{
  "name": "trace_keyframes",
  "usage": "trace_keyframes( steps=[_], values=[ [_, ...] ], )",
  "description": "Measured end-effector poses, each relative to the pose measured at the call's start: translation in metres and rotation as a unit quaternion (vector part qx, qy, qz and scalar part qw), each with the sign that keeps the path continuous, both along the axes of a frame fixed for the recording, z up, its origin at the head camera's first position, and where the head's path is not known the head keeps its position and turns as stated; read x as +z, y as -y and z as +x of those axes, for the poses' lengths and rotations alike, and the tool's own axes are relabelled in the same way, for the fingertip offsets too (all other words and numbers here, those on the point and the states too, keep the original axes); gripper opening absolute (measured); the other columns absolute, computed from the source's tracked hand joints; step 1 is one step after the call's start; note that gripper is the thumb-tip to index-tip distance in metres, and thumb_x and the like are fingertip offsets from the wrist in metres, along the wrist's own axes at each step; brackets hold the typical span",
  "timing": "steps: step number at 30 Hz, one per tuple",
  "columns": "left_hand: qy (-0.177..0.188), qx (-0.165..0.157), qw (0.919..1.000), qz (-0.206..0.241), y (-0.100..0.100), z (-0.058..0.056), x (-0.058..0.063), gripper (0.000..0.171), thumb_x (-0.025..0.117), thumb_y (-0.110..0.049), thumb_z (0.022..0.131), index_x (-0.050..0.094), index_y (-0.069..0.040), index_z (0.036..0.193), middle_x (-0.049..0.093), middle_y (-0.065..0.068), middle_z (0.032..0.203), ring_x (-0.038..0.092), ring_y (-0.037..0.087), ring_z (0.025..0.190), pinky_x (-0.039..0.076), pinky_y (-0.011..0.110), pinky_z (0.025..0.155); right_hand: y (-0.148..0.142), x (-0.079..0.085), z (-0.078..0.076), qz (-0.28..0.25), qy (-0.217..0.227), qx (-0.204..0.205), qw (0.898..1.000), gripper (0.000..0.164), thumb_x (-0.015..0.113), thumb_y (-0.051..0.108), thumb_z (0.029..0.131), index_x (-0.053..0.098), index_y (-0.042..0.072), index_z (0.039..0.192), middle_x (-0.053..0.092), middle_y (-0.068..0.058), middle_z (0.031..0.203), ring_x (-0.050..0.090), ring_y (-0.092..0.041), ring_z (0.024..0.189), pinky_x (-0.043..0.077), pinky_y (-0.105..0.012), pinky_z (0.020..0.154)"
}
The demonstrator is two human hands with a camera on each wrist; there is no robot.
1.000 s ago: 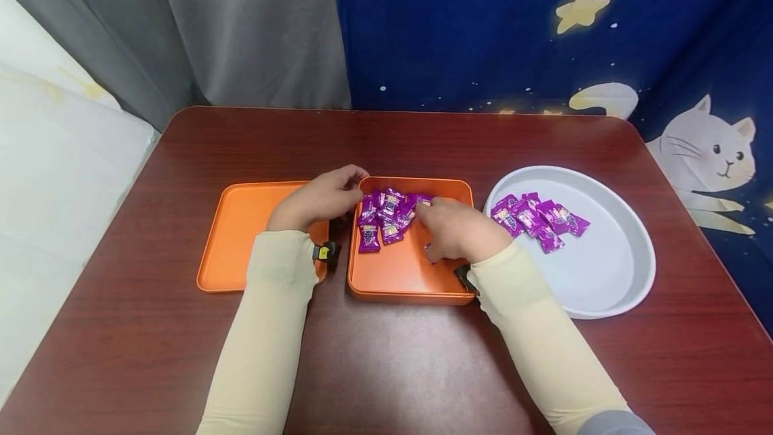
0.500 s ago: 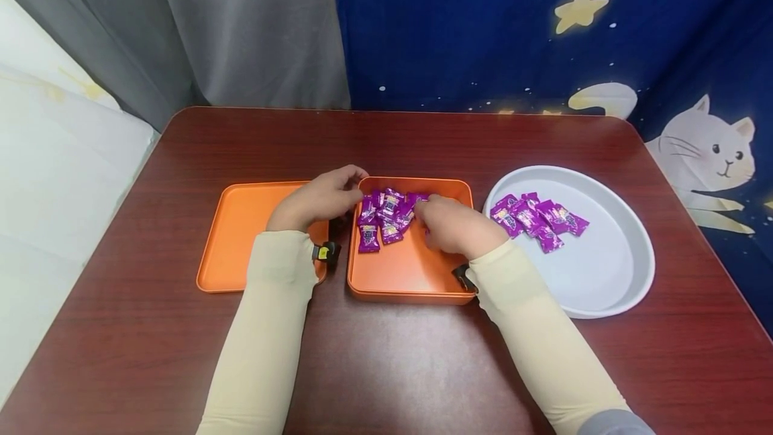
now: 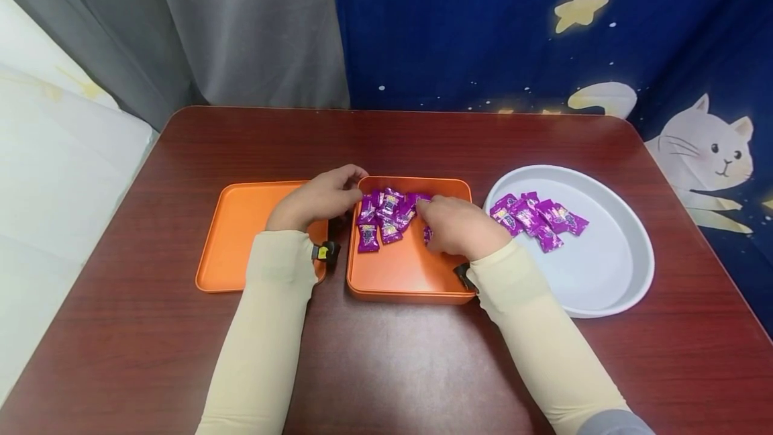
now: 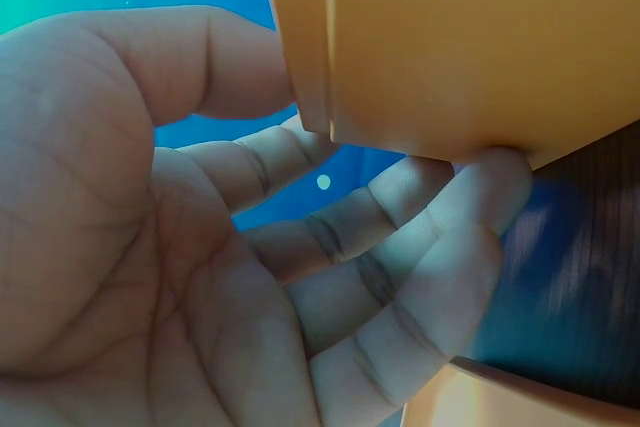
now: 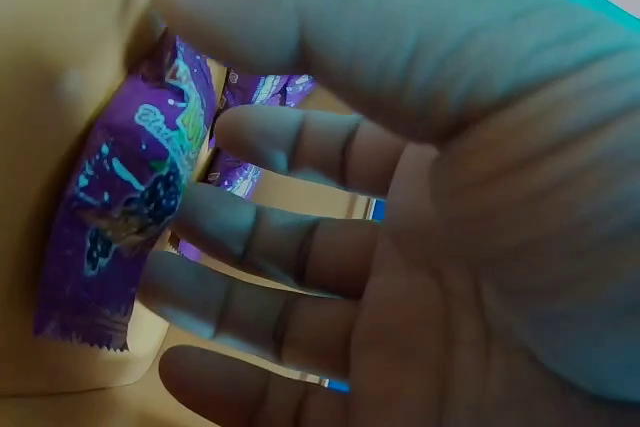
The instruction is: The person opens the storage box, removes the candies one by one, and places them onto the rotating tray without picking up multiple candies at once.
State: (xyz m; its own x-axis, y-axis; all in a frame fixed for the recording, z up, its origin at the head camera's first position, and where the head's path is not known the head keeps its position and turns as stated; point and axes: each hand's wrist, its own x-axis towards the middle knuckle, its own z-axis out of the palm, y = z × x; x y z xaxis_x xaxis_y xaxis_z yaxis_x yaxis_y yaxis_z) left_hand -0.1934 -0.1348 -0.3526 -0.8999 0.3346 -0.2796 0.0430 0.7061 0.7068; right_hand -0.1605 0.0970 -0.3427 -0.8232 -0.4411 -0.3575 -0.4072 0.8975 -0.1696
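Observation:
An orange box holds several purple wrapped candies at its far left. My left hand grips the box's far left corner, with the thumb at the rim and the fingers against the outer wall. My right hand reaches inside over the right part of the box. Beneath it, in the right wrist view, one candy with a grape picture lies on the orange floor. The right fingertips are right beside this wrapper, nearly straight, and the thumb lies near its upper end.
To the right stands a round white tray with several more purple candies. A flat orange lid lies left of the box, partly under my left forearm. The brown table ends at curtains behind.
My right thumb has drawn in towards the fingers, and the candy under that hand has shifted slightly away from me. My left hand and the box have stayed put.

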Motion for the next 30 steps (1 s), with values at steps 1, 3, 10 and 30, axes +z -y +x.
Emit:
trace_keyframes(
  steps=[1, 3, 10, 30],
  values=[
    [0.000, -0.001, 1.0000, -0.001, 0.000, 0.000, 0.000, 0.040, 0.050, -0.023, 0.092, 0.044, -0.016, 0.131, 0.054, 0.010, 0.104, 0.053, 0.025, 0.082, 0.051, 0.038, 0.072, 0.000, 0.000, 0.000, 0.004, 0.002, -0.002, 1.000, 0.070, 0.072, 0.017, 0.075, 0.044, 0.007, 0.139, 0.054, -0.016, 0.127, 0.049, -0.029, 0.109, 0.041, -0.046, 0.100],
    [0.002, -0.003, 1.0000, 0.000, 0.000, 0.000, 0.001, 0.040, 0.050, -0.023, 0.092, 0.044, -0.016, 0.131, 0.054, 0.010, 0.104, 0.053, 0.026, 0.082, 0.051, 0.038, 0.072, 0.001, -0.001, 0.001, 0.015, -0.002, -0.002, 1.000, 0.073, 0.072, 0.016, 0.076, 0.041, 0.007, 0.141, 0.054, -0.016, 0.131, 0.049, -0.030, 0.113, 0.040, -0.046, 0.101],
    [0.001, -0.005, 1.0000, 0.000, 0.000, 0.001, 0.003, 0.040, 0.049, -0.023, 0.092, 0.044, -0.015, 0.131, 0.054, 0.011, 0.104, 0.053, 0.025, 0.083, 0.051, 0.038, 0.072, 0.002, -0.003, 0.001, 0.027, -0.030, 0.010, 0.999, 0.059, 0.066, 0.016, 0.081, 0.047, 0.006, 0.136, 0.060, -0.014, 0.122, 0.054, -0.030, 0.107, 0.044, -0.046, 0.097],
    [0.001, -0.008, 1.0000, 0.000, -0.001, 0.001, 0.001, 0.040, 0.049, -0.023, 0.093, 0.043, -0.016, 0.132, 0.054, 0.010, 0.107, 0.054, 0.026, 0.082, 0.051, 0.038, 0.073, -0.005, 0.022, 0.009, -0.083, -0.049, 0.028, 0.995, 0.034, 0.070, 0.020, 0.080, 0.058, 0.010, 0.111, 0.061, -0.005, 0.095, 0.053, -0.021, 0.081, 0.051, -0.038, 0.077]
  ],
)
